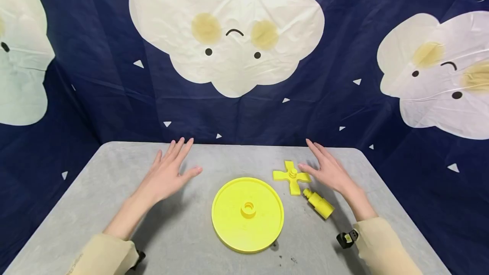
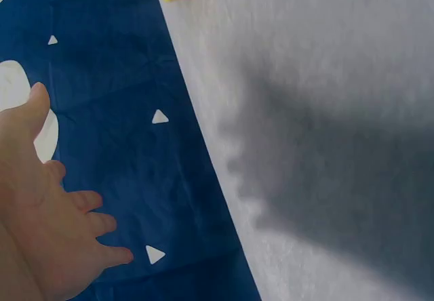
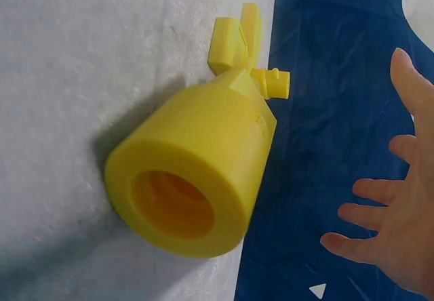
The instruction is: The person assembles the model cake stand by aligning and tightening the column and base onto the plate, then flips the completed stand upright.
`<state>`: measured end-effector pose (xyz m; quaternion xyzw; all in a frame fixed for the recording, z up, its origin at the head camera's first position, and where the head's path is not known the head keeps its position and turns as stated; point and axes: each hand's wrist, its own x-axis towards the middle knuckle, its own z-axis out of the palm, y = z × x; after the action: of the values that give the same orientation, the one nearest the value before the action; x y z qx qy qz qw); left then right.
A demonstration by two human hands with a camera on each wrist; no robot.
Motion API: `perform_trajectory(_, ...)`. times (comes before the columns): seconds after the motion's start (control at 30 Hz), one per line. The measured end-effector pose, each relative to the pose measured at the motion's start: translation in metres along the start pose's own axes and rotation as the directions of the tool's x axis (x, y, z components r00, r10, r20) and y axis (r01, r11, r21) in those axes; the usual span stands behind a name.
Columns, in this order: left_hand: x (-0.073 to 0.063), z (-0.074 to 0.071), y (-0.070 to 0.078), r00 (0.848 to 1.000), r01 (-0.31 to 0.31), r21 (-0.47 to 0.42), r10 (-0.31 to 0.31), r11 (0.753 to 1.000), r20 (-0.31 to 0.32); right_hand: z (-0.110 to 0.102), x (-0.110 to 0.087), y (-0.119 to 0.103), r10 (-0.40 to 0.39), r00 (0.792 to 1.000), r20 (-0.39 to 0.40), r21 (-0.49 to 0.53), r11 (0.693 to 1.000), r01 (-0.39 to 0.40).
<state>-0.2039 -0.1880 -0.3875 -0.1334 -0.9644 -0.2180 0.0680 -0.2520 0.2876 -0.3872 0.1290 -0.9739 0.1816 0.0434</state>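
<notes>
A round yellow tray-like disc (image 1: 233, 228) with a raised rim and a small hollow hub lies on the table's middle. To its right is a yellow cross-shaped piece (image 1: 294, 186) with a short peg at its centre. Nearer the front lies a yellow cylindrical piece (image 1: 320, 205), stepped at one end; the right wrist view shows a round hole in its wide end. My left hand (image 1: 164, 177) is held over the table left of the disc, fingers spread and holding nothing. The right hand (image 1: 332, 171), also holding nothing, hovers beside the cross, its thumb overlapping one arm tip in the head view.
The grey table (image 1: 191, 249) ends at a dark blue cloth (image 1: 237, 118) printed with white clouds and triangles, hanging behind and at both sides. Small dark marks (image 1: 293, 260) dot the tabletop near the disc. Black wrist devices (image 1: 347, 239) sit at the sleeve cuffs.
</notes>
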Motion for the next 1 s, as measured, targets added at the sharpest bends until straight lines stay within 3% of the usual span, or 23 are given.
perform_trajectory(0.63, -0.023, 0.017, 0.016, 0.999, 0.016, -0.075, -0.018, 0.997, -0.032, 0.013, -0.032, 0.005, 0.057, 0.998, -0.004, 0.069, 0.996, -0.057)
perform_trajectory(1.0, -0.036, 0.025, 0.025, 0.999, 0.022, -0.113, -0.026, 0.993, -0.032, 0.015, -0.046, 0.005, 0.042, 0.999, -0.019, 0.07, 0.997, -0.041)
